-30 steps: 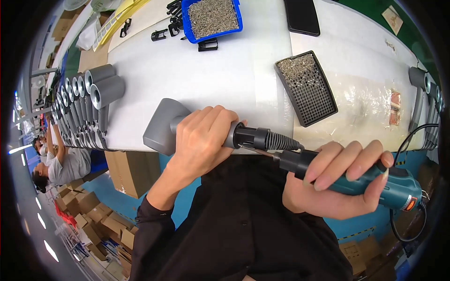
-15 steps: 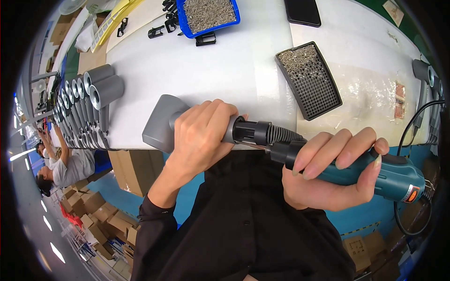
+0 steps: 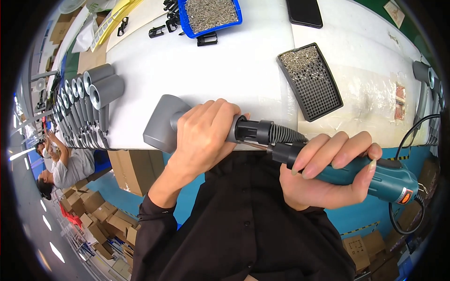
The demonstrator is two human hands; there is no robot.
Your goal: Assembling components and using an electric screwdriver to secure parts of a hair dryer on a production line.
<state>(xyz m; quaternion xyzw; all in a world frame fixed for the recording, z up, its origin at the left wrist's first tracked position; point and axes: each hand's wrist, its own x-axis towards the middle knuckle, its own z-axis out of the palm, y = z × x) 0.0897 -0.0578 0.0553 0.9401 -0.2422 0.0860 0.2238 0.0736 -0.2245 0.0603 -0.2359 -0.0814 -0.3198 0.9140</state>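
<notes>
My left hand (image 3: 206, 136) is wrapped round the handle of a grey hair dryer (image 3: 161, 124), whose head lies toward the left at the table's near edge. Out of the handle's end comes a black fitting with a ribbed cord sleeve (image 3: 287, 134). In my right hand (image 3: 333, 171) is a teal electric screwdriver (image 3: 391, 180) with a black nose. Its thin bit points left and reaches the black fitting at the handle's end. Whether a screw sits at the tip is too small to tell.
A black perforated tray (image 3: 311, 82) partly covered with small screws lies beyond my right hand. Farther off are a blue bin (image 3: 209, 16) of screws, black plastic clips (image 3: 157, 31) and a black flat object (image 3: 304, 12). Grey dryers (image 3: 105, 89) line the left; cartons (image 3: 136, 171) stand below.
The rear of the screwdriver has swung slightly left and down with my right hand. The dryer and my left hand have shifted very little. The bit stays at the handle's end.
</notes>
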